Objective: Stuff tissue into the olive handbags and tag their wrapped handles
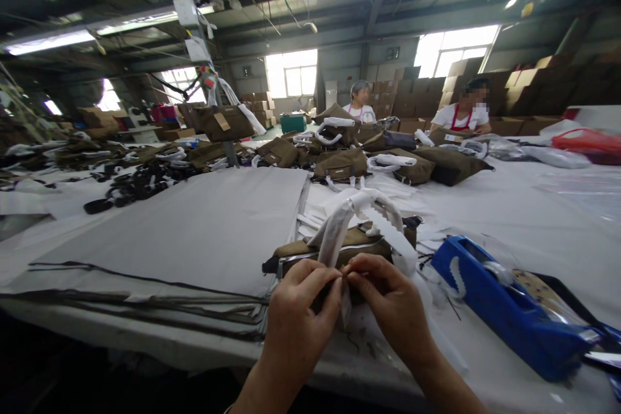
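An olive-brown handbag [295, 249] with a silver zipper lies on the table in front of me. Its looped handle [334, 233] is wrapped in white paper, and a jagged-edged white strip [388, 229] hangs from it. My left hand [303, 310] is closed in a pinch at the handle's lower end, on the bag's near side. Fingertip to fingertip with it, my right hand [388, 304] pinches at the same spot. Whatever small piece sits between the fingertips is too small to make out. Both hands cover part of the bag's near side.
A blue tape dispenser [509, 310] stands on the right. Large white paper sheets [208, 226] are stacked at left. More olive bags [339, 165] with wrapped handles pile up behind, beside black straps [145, 184]. Two people [361, 103] are across the table.
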Motion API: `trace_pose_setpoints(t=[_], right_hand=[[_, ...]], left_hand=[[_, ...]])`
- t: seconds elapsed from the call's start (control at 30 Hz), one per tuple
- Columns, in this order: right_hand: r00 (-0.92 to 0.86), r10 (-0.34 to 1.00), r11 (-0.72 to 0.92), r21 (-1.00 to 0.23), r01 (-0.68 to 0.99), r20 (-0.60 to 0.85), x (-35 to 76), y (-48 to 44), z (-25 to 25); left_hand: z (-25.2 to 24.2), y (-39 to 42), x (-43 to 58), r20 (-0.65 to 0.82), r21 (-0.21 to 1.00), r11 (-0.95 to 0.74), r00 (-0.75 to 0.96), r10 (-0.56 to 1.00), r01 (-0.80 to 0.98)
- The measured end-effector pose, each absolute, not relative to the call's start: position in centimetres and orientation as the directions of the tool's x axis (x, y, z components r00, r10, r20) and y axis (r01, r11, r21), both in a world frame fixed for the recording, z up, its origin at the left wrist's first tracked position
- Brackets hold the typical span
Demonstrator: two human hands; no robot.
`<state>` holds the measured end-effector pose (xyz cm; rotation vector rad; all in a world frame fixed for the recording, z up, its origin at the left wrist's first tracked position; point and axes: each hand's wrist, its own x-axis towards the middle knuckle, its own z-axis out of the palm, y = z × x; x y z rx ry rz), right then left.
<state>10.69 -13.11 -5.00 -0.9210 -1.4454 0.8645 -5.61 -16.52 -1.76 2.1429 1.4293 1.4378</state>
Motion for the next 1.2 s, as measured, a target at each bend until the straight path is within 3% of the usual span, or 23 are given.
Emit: trace_pose_setpoints(t=[0.3, 0.57, 1.03, 1.1, 1.2], right_hand=[[-0.077, 0.69, 0.697, -0.633, 0.337, 0.72, 11.1, -13.3, -4.5], [-0.284, 0.525, 0.82, -0.387, 0.422, 0.802, 11.5, -13.0, -3.9], [-0.281, 0.603, 0.764, -0.439, 0.473, 0.747, 11.8, -13.7, -5.0], [-0.205, 0.571, 0.735, -0.384, 0.559, 0.795, 13.1, -14.1, -3.6], [0.03, 0.524, 0.559, -0.371, 0.742, 0.851, 16.4, -13.4, -0.4]], left_hand=[[-1.7, -16.3, -5.6, 0.615, 0.555, -0.536, 0.119, 0.779, 0.636], [-2.6, -16.0, -5.2, 0.668, 0.501, -0.555, 0.112, 0.736, 0.664], [-3.9, -15.3, -5.6, 0.675, 0.453, -0.543, 0.127, 0.727, 0.707], [-4.0, -15.8, -6.7, 0.731, 0.444, -0.561, 0.08, 0.678, 0.699], [-5.3, -16.9, -8.7, 0.786, 0.48, -0.47, -0.125, 0.606, 0.741]])
